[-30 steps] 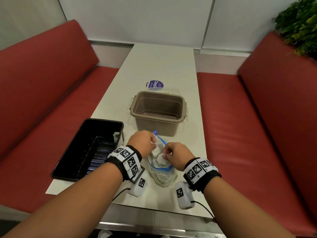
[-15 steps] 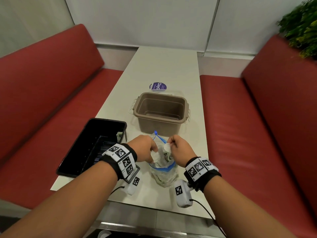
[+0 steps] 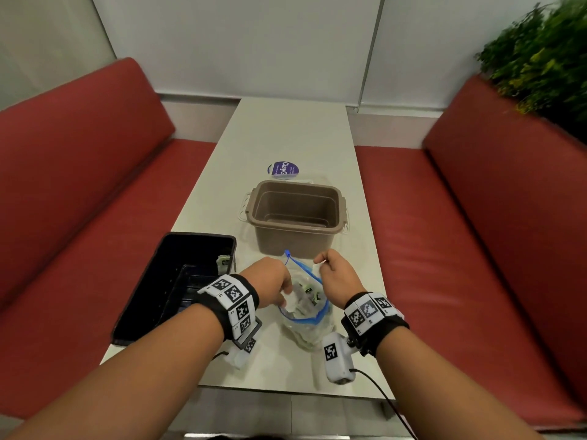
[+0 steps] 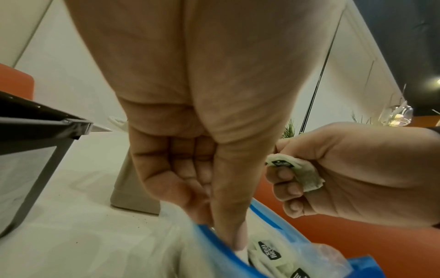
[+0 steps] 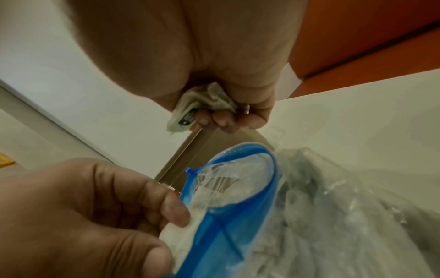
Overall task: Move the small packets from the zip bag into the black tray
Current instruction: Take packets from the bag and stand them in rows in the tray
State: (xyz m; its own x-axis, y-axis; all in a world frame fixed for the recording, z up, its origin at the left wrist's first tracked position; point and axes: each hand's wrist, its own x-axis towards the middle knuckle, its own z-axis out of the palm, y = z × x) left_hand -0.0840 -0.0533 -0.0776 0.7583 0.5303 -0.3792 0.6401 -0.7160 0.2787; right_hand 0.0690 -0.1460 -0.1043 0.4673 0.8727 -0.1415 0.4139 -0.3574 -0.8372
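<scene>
The table (image 3: pixel 295 134) carried the black tray (image 3: pixel 149 300) at its near left corner, one packet already leaning inside the far right wall, and the brown bin (image 3: pixel 295 214) behind the zip bag (image 3: pixel 309 325), which stood near the front edge. The left hand (image 3: pixel 270 285) pinched the bag's rim, fingers curled. The right hand (image 3: pixel 338 277) was clamped on a small packet (image 4: pixel 294 172) above the mouth. Best, I judged, to keep the rim held while carrying the packet left across to the tray.
</scene>
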